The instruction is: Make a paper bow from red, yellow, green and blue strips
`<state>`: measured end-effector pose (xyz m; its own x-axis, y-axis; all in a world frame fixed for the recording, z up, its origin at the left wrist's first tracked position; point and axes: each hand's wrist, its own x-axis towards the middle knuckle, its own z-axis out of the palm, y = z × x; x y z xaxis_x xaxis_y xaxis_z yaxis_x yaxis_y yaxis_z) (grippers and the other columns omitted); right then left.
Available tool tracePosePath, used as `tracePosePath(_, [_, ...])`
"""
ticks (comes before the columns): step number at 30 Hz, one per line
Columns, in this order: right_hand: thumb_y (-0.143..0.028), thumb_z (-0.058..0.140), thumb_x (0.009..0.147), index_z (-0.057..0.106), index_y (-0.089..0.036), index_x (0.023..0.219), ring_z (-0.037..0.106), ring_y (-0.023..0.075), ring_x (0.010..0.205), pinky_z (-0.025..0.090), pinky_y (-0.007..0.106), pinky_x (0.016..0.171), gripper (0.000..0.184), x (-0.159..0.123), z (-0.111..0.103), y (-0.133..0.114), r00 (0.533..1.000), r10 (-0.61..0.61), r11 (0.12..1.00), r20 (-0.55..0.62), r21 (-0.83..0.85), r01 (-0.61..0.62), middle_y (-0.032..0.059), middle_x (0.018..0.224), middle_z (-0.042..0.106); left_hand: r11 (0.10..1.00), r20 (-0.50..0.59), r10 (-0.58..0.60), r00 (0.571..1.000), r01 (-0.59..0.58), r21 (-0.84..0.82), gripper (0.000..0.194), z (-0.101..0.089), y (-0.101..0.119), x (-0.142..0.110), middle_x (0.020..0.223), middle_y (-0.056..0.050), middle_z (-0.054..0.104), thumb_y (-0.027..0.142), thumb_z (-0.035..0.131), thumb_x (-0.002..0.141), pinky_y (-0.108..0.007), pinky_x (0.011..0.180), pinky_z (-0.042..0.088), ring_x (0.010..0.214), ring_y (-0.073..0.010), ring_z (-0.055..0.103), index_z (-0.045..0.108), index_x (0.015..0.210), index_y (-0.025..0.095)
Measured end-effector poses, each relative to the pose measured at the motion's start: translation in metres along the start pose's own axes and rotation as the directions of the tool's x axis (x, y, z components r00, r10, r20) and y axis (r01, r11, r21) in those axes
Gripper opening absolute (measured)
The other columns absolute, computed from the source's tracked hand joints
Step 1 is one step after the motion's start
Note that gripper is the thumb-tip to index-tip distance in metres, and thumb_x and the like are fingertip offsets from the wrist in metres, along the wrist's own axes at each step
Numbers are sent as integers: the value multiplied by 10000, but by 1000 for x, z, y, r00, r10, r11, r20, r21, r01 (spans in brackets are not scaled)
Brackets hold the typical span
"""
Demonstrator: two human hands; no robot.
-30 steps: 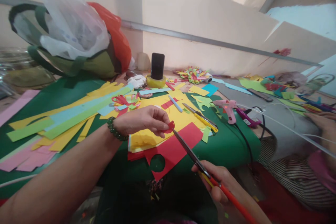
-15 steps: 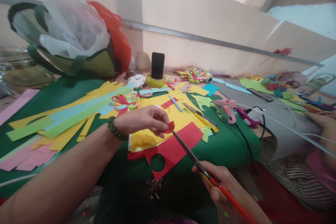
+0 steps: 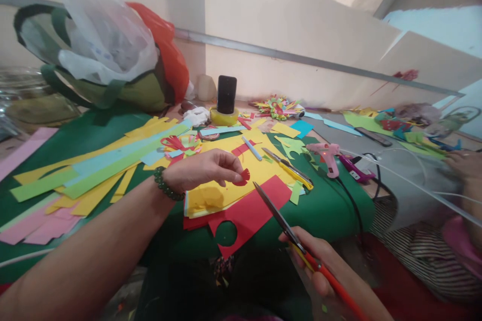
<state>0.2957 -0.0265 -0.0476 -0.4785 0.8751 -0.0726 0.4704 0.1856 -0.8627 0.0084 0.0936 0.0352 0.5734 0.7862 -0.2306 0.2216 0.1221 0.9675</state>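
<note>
My left hand (image 3: 211, 168) pinches a small piece of red paper (image 3: 245, 176) with slits cut along its rim. In my right hand (image 3: 314, 256) is a pair of scissors (image 3: 276, 214) with red and yellow handles. Their tips lie just right of and below the red piece, apart from it. Beneath the hands rests a sheet of red paper (image 3: 261, 205) with a round hole cut near its front corner. It overlaps yellow paper (image 3: 205, 200).
A yellow utility knife (image 3: 289, 168), a light blue pen (image 3: 251, 148) and a pink glue gun (image 3: 327, 155) lie to the right. Coloured paper strips (image 3: 113, 160) spread leftward. A phone (image 3: 226, 94) stands behind. Another person's hand (image 3: 465, 161) is at far right.
The scissors have drawn back slightly to the right, away from the red piece. My left fingers have shifted and tilted the piece a little. The other person's hand has moved.
</note>
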Motion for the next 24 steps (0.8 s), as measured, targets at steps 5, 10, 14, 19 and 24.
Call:
tracePosePath(5, [-967,294,603,565,-168,1074,357,111,585,294,217,495,966,0,2,6,999,14,999,29,-29,-14,-29,682,450,995,12,22,1000,-21,-100,266,3,0,0,692,17,654,283,808,634,-229,591,428,596,-83,542,584,705,157])
tracePosePath(10, [-961,294,617,557,-162,1064,322,105,580,276,220,500,952,2,6,11,1000,14,1000,22,0,-14,-39,663,426,993,40,-1,999,6,-115,251,4,0,0,678,12,653,253,796,638,-233,590,421,586,-85,543,581,720,154])
tracePosePath(14, [-963,309,606,569,-158,1049,280,98,572,238,223,485,955,4,6,7,999,33,999,12,35,-33,-50,643,378,999,54,-3,999,6,-50,221,4,2,0,687,6,653,259,793,640,-242,612,436,609,-96,558,609,697,151])
tracePosePath(19, [-958,346,593,577,-157,1040,244,91,555,190,238,482,946,5,5,7,998,51,996,38,72,-54,-64,614,324,1000,79,1,997,-1,7,217,5,3,-1,639,17,616,280,787,647,-229,605,429,606,-94,549,618,671,147])
tracePosePath(24, [-936,400,615,588,-163,1080,266,100,562,201,239,483,921,3,5,13,998,56,998,24,29,-57,-62,610,334,1000,79,4,997,-5,8,233,4,1,0,661,9,628,293,789,644,-228,607,436,611,-95,555,610,676,147])
